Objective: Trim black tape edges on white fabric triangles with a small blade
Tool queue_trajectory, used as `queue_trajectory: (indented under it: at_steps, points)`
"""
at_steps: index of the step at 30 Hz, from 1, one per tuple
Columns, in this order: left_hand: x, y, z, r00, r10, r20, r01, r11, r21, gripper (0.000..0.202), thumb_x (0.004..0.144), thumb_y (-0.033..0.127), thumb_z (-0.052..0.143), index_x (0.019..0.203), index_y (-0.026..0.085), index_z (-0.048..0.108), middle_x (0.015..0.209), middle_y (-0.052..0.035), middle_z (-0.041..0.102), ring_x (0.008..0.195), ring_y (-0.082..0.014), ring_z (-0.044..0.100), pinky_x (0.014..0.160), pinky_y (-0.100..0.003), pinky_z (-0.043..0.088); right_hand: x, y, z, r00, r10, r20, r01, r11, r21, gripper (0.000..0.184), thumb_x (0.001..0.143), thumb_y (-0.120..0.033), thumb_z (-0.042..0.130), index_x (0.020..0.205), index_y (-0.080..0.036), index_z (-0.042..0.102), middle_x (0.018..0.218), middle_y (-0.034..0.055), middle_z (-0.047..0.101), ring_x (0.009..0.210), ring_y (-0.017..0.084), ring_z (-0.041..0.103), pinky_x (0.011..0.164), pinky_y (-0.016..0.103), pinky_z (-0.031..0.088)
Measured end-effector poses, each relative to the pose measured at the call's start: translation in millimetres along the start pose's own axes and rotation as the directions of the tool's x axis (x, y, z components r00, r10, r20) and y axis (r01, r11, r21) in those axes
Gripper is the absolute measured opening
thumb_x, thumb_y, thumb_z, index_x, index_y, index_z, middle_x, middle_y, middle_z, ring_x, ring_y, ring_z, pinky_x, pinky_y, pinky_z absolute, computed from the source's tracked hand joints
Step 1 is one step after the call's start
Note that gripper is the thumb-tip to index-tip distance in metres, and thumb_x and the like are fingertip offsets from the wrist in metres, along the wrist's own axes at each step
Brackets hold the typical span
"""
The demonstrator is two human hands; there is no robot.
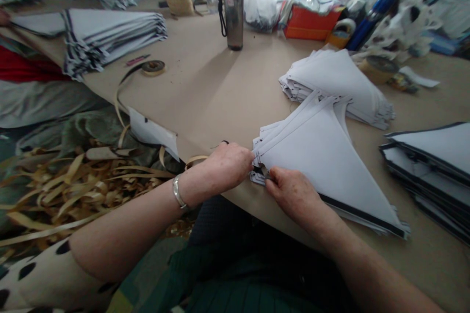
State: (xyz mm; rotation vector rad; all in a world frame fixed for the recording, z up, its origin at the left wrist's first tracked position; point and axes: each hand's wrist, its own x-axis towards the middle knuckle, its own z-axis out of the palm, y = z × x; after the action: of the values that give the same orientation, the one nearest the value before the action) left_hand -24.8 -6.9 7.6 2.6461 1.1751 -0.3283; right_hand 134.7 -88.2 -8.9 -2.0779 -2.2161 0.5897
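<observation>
My left hand point(235, 162) is closed at the left corner of a stack of white curved-edged panels point(312, 142). What its fingers grip is hidden; a thin dark bit pokes out above the knuckles. Just right of it, my right hand point(292, 190) is closed around a small dark metal tool point(263, 171), which lies over that same corner. Its exact kind is too small to tell. A black strip point(362, 212) runs along the near edge of the top panel, partly under my right wrist.
Behind lies another white panel stack point(334, 78); black-edged panels point(433, 156) are at right. A tape roll point(153, 67), bottle point(234, 14) and orange box point(312, 22) stand farther back. Tan strips point(73, 190) heap below the table's left edge. A person's hand point(4, 17) shows far left.
</observation>
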Motion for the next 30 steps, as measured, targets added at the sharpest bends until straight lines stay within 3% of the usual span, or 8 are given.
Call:
queue_trajectory:
  at_steps: [4, 6, 10, 13, 18, 23, 26, 30]
  points:
    - [-9, 12, -3.3, 0.995, 0.100, -0.008, -0.101, 0.991, -0.084, 0.025, 0.087, 0.024, 0.046, 0.077, 0.016, 0.067, 0.074, -0.0080, 0.067, 0.065, -0.0178, 0.060, 0.060, -0.027, 0.043, 1, -4, 3, 1.000, 0.024, 0.010, -0.023, 0.998, -0.057, 0.019, 0.086, -0.028, 0.045, 0.079, -0.021, 0.061, 0.071, 0.0046, 0.067, 0.063, 0.018, 0.060, 0.052, 0.028, 0.025]
    - [-17, 18, -4.2, 0.984, 0.177, -0.011, -0.174, 0.950, -0.258, 0.026, 0.087, 0.025, 0.046, 0.071, 0.017, 0.064, 0.068, -0.0021, 0.064, 0.063, -0.0133, 0.057, 0.059, -0.022, 0.041, 0, -6, 5, 1.000, 0.018, 0.021, -0.018, 0.999, -0.031, 0.018, 0.086, -0.025, 0.044, 0.083, -0.021, 0.062, 0.074, 0.0047, 0.068, 0.064, 0.018, 0.061, 0.053, 0.028, 0.026]
    - [-27, 19, -2.3, 0.992, 0.123, 0.003, -0.083, 0.684, -0.725, 0.026, 0.083, 0.031, 0.047, 0.063, 0.016, 0.054, 0.059, 0.0029, 0.050, 0.060, -0.0105, 0.046, 0.054, -0.020, 0.035, -4, -1, -3, 0.999, -0.046, 0.006, 0.045, 0.994, 0.096, 0.010, 0.082, -0.023, 0.050, 0.081, -0.021, 0.060, 0.074, 0.0023, 0.068, 0.066, 0.016, 0.060, 0.055, 0.026, 0.028]
    - [-30, 11, 0.1, 0.997, -0.042, 0.069, 0.081, 0.510, -0.856, 0.023, 0.075, 0.037, 0.050, 0.064, 0.017, 0.049, 0.058, 0.0036, 0.046, 0.056, -0.0107, 0.044, 0.051, -0.020, 0.036, -11, 20, -23, 0.993, -0.026, -0.114, 0.049, 0.978, 0.203, 0.014, 0.086, -0.025, 0.045, 0.080, -0.020, 0.057, 0.070, 0.0013, 0.065, 0.064, 0.014, 0.057, 0.057, 0.025, 0.030]
    - [-29, 11, 14.1, 0.976, -0.104, 0.193, 0.211, 0.214, -0.954, 0.031, 0.071, 0.049, 0.051, 0.077, 0.019, 0.048, 0.050, 0.0056, 0.049, 0.042, -0.0092, 0.037, 0.039, -0.019, 0.030, -17, 90, -50, 0.967, 0.122, -0.223, -0.077, 0.977, 0.198, 0.022, 0.088, -0.024, 0.040, 0.094, -0.019, 0.061, 0.075, 0.0034, 0.066, 0.067, 0.016, 0.059, 0.062, 0.026, 0.037]
    - [-22, 28, 21.4, 0.973, -0.172, 0.156, 0.194, 0.233, -0.953, 0.031, 0.071, 0.047, 0.051, 0.078, 0.016, 0.056, 0.049, 0.0054, 0.047, 0.041, -0.0082, 0.035, 0.040, -0.019, 0.028, -22, 126, -40, 0.973, 0.204, -0.109, -0.187, 0.972, 0.144, 0.040, 0.083, -0.027, 0.049, 0.121, -0.021, 0.061, 0.107, 0.0079, 0.068, 0.095, 0.023, 0.062, 0.080, 0.031, 0.042]
    - [-18, 34, 17.1, 0.978, -0.183, 0.095, 0.142, 0.262, -0.955, 0.030, 0.071, 0.045, 0.052, 0.062, 0.016, 0.054, 0.052, 0.0031, 0.049, 0.045, -0.0086, 0.039, 0.045, -0.021, 0.031, -36, 118, -29, 0.973, 0.222, -0.057, -0.213, 0.968, 0.131, 0.037, 0.084, -0.031, 0.049, 0.118, -0.021, 0.063, 0.100, 0.0071, 0.071, 0.092, 0.024, 0.064, 0.078, 0.033, 0.043]
    - [-16, 39, 13.2, 0.974, -0.228, 0.001, 0.046, 0.194, -0.980, 0.025, 0.071, 0.040, 0.055, 0.064, 0.016, 0.057, 0.057, 0.0004, 0.056, 0.053, -0.0104, 0.046, 0.053, -0.022, 0.037, -61, 104, -20, 0.967, 0.252, -0.029, -0.245, 0.959, 0.144, 0.037, 0.084, -0.031, 0.050, 0.118, -0.021, 0.063, 0.097, 0.0080, 0.071, 0.090, 0.025, 0.065, 0.076, 0.034, 0.043]
